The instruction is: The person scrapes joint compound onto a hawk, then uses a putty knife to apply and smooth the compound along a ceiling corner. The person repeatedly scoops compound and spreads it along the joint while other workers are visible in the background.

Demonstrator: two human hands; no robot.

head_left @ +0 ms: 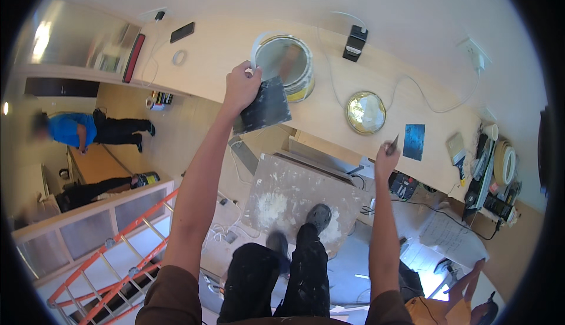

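My left hand (240,88) is closed on the grip of a dark square plate (263,107), held over the worktop's front edge beside an open bucket (282,63) with pale grey inside and something reddish-brown. My right hand (386,157) is closed on a small metal scraper (394,143), seen nearly edge-on, at the front edge. Between them, farther back, lies a round gold-coloured lid (366,112); a blue square sheet (414,141) lies right of my right hand.
On the worktop (329,101) are a phone (182,32), tape roll (179,57), black device (355,42), cables and brush (457,153). Below: a paint-splattered platform (276,189) under my feet and an orange ladder (112,254). Other people (73,129) are at left and lower right (435,307).
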